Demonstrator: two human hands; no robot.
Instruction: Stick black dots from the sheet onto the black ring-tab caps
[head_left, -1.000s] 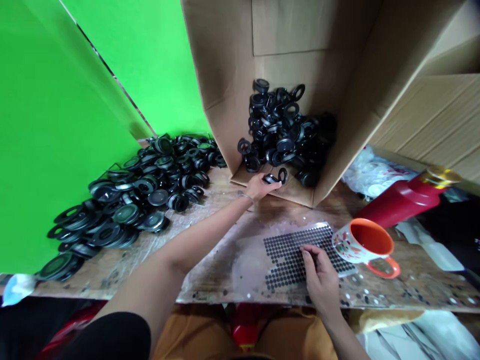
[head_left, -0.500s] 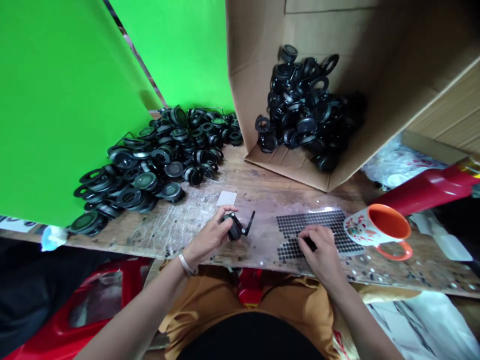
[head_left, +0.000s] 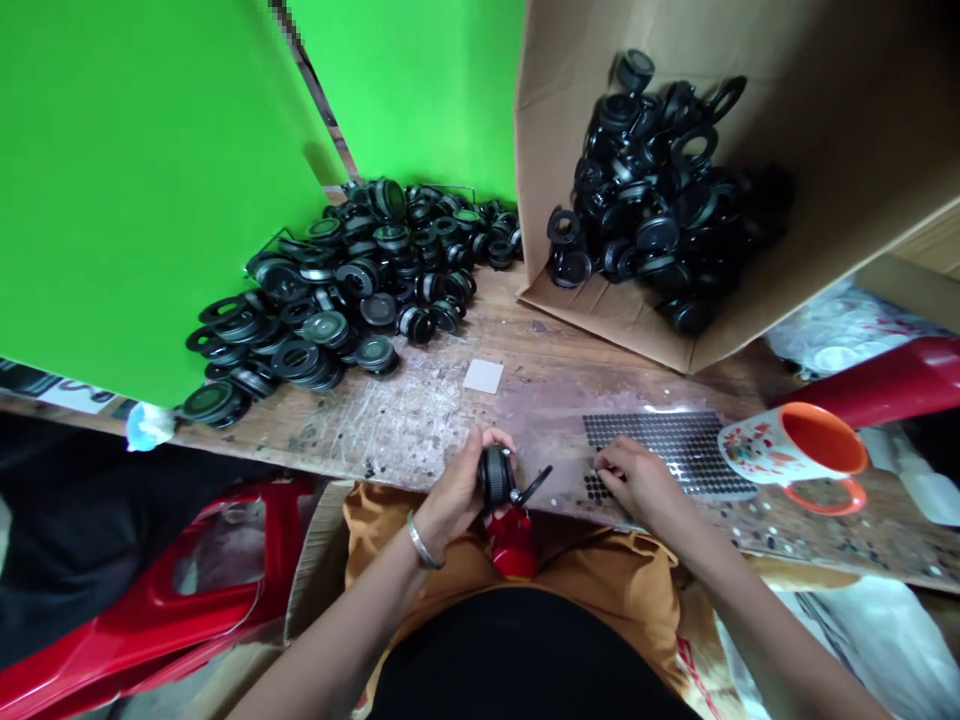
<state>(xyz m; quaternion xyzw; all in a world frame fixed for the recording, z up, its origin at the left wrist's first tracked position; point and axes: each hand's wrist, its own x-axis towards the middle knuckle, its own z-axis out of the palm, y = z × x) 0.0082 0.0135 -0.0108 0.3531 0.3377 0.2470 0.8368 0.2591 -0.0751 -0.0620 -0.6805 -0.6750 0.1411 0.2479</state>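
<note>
Wrapped by my left hand (head_left: pixel 455 495) is a black round part (head_left: pixel 495 480) with a ribbed rim. A thin hinged ring sticks out from it to the right, seen edge-on, and the part is held over the table's front edge. My right hand (head_left: pixel 637 478) has thumb and fingertips pinched together at the left side of a clear sheet of small black round stickers (head_left: pixel 690 440). Whatever is between those fingertips is too small to make out. Behind the left hand, a small white square (head_left: pixel 484 376) lies flat on the wooden table (head_left: pixel 555 400).
Similar black parts form a pile (head_left: pixel 330 310) at the left against green panels (head_left: pixel 150 180). More parts (head_left: pixel 652 210) lie inside a cardboard box (head_left: pixel 615 335). An orange-lined mug (head_left: pixel 772 450) and a red bottle (head_left: pixel 892 380) are at the right, by the sheet.
My left hand has drawn the black part toward my body and turned it, with its hinged ring still out. My right hand stays pinched at the sheet's left side. The camera view has shifted.
</note>
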